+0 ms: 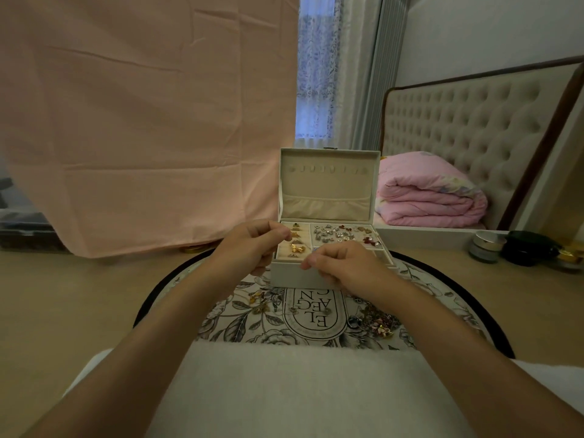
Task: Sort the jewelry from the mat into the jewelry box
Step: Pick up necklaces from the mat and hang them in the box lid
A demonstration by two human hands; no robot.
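Jewelry box (pixel 290 277): centre of frame, lid upright, on the far part of the round floral mat (pixel 240 324).
Gold rings (pixel 295 248): left compartment.
Earrings (pixel 341 234): upper right compartment.
Left hand (pixel 249 248): fingers curled at the left compartment; contents cannot be told.
Right hand (pixel 344 268): fingers curled at the box's front edge; likewise unclear.
Gold pieces (pixel 257 305) and tangled chains (pixel 377 322): on the mat, lower centre.

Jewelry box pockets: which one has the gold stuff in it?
The left compartment, beside the left hand. Its pieces are gold; the wider back-right compartment holds mostly silver and red ones.
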